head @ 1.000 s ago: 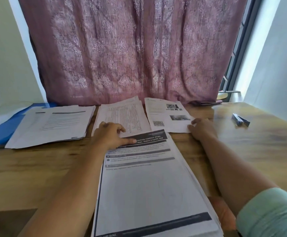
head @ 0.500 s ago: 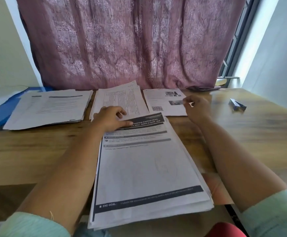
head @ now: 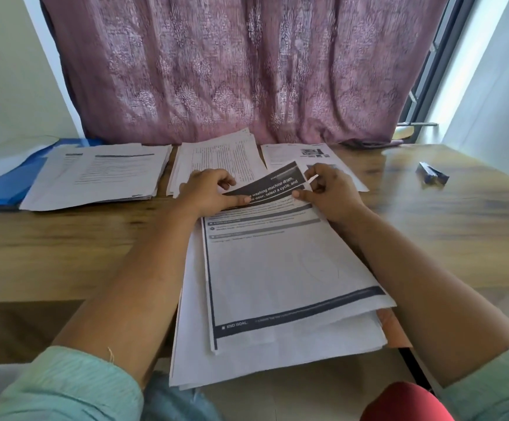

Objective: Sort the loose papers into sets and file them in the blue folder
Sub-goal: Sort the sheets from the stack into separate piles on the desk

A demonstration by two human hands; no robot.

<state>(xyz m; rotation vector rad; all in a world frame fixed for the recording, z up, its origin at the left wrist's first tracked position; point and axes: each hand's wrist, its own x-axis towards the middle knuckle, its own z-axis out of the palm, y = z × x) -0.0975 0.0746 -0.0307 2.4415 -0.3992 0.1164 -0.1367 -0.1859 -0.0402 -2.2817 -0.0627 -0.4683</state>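
A thick stack of loose papers (head: pixel 277 299) lies in front of me, overhanging the table's near edge. Its top sheet (head: pixel 274 183) has a dark header, and its far edge is lifted. My left hand (head: pixel 207 192) rests on the stack's top left with the index finger pressing the header. My right hand (head: pixel 332 189) pinches the top sheet's far right corner and curls it up. Three sorted piles lie behind: a left pile (head: pixel 101 174), a middle pile (head: pixel 216 156) and a right pile (head: pixel 311 156). The blue folder (head: pixel 1 189) lies open at far left under the left pile.
The wooden table (head: pixel 64 253) runs wide, with a small dark stapler-like object (head: pixel 432 176) at the right. A mauve curtain (head: pixel 247 71) hangs right behind the piles. A window frame (head: pixel 435 71) stands at the back right.
My right hand left the right pile, came back to the near stack and pinched the top sheet's corner, lifting it. The left hand stayed on the stack's top.
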